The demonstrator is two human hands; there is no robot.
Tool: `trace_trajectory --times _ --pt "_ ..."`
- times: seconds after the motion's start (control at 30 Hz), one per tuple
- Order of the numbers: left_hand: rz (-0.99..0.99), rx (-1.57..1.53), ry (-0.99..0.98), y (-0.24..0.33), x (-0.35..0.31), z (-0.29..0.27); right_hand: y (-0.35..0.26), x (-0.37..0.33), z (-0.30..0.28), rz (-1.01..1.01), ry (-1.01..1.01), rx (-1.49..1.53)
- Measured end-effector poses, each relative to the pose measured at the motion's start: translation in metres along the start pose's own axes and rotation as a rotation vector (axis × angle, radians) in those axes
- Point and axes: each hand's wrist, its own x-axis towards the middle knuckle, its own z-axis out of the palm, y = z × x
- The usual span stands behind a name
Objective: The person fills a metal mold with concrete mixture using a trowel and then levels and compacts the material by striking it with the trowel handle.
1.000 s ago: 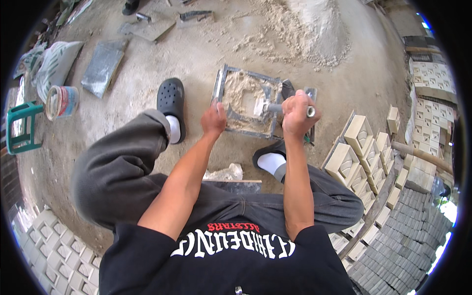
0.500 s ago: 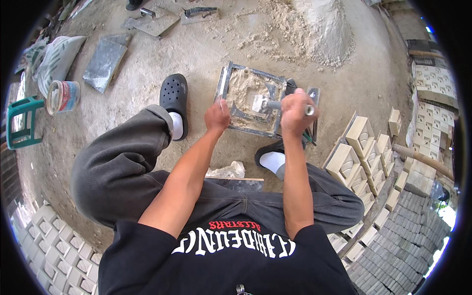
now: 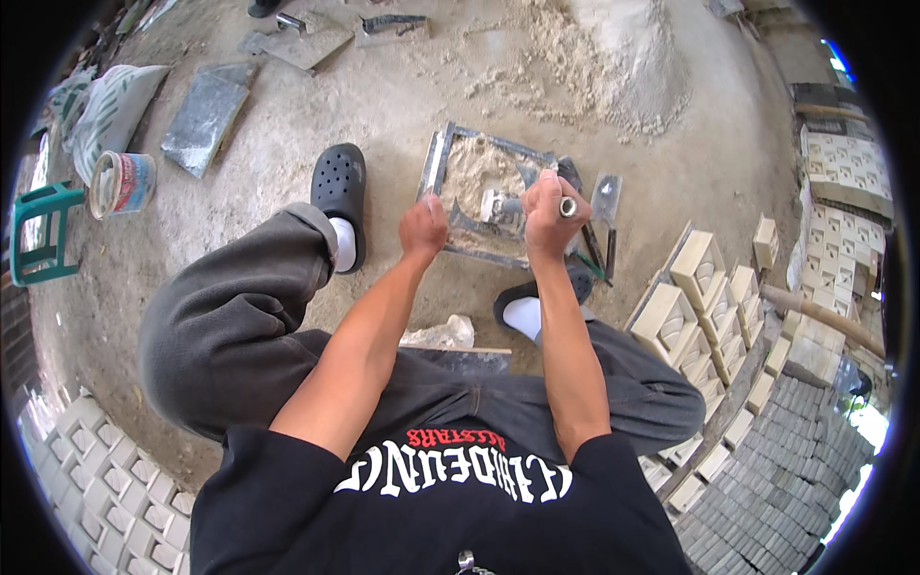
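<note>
A square metal mould frame (image 3: pixel 438 165) stands on the ground in front of me, with pale, damp, sandy mix (image 3: pixel 486 156) inside. My left hand (image 3: pixel 423 228) is closed on the frame's near left edge. Over its right side, my right hand (image 3: pixel 552 222) grips the pipe-like handle of a hand tamper (image 3: pixel 567 206). The tamper's squarish metal head (image 3: pixel 494 205) rests on or just above the mix. Dark curved pieces of the mould show around the head. My right hand and forearm hide the frame's near right corner.
A pile of pale powder (image 3: pixel 642 67) lies beyond. Moulded blocks (image 3: pixel 698 268) stand at right; more blocks (image 3: pixel 110 489) are at lower left. Trowels (image 3: pixel 302 43) lie at the far side. A bucket (image 3: pixel 125 184) and green stool (image 3: pixel 46 235) stand at left. A dark clog (image 3: pixel 337 182) is on my foot.
My right hand has moved left and slightly down with the tamper, whose head is now further left in the mould. The left hand stays on the frame.
</note>
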Motion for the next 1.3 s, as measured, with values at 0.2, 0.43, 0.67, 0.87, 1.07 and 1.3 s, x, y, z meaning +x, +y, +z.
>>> trace_trajectory --times 0.2,0.43,0.67,0.87,1.07,1.3 --pt "-0.027 0.029 0.003 -0.012 0.001 -0.002 -0.034 0.005 0.011 0.004 -0.001 0.15" --pt "-0.032 0.037 -0.034 -0.003 0.004 0.0 -0.005 0.001 0.015 -0.012 -0.004 0.054" --pt "-0.031 0.009 -0.037 -0.002 0.004 -0.003 -0.025 -0.005 0.015 -0.199 0.067 -0.111" --pt "-0.032 0.0 -0.021 -0.003 0.005 -0.002 -0.014 0.005 0.018 -0.061 0.048 0.021" --pt "-0.041 0.023 -0.036 0.001 0.002 -0.006 -0.015 0.002 0.01 -0.277 0.035 -0.116" --pt "-0.017 -0.001 0.019 -0.004 0.01 -0.004 -0.027 0.008 0.018 -0.015 0.032 0.158"
